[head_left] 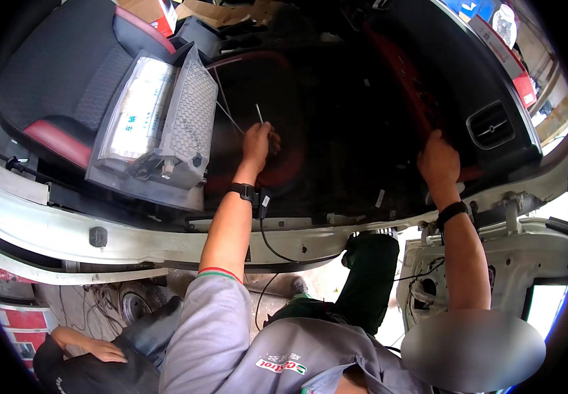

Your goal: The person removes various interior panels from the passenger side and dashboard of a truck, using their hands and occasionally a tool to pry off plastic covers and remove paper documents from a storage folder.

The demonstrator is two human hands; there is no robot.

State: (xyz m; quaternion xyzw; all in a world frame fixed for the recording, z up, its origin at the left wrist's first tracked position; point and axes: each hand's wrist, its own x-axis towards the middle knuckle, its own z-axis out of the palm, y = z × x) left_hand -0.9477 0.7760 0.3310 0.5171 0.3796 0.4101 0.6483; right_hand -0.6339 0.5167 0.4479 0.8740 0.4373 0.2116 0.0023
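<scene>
My left hand (pixel 257 148) is closed around a slim metal rod (pixel 259 113) that sticks up past the fingers, above the dark seat with red edging. The rod's other end is hidden in the palm. At the right, my right hand (pixel 439 164) is curled at the lower edge of the black dashboard (pixel 448 72), against its red dashboard trim (pixel 410 69); its fingertips are mostly hidden. Left of my left hand, a grey plastic box (pixel 188 111) with a honeycomb-patterned side rests on the seat. A white package with blue print (pixel 142 105) lies in it.
The pale car door sill (pixel 133 238) runs across in front of me, with an open door (pixel 527 243) at the right. A black cable (pixel 267 238) hangs over the sill. Another person's hand (pixel 105 350) rests at lower left, near a wheel (pixel 134 302).
</scene>
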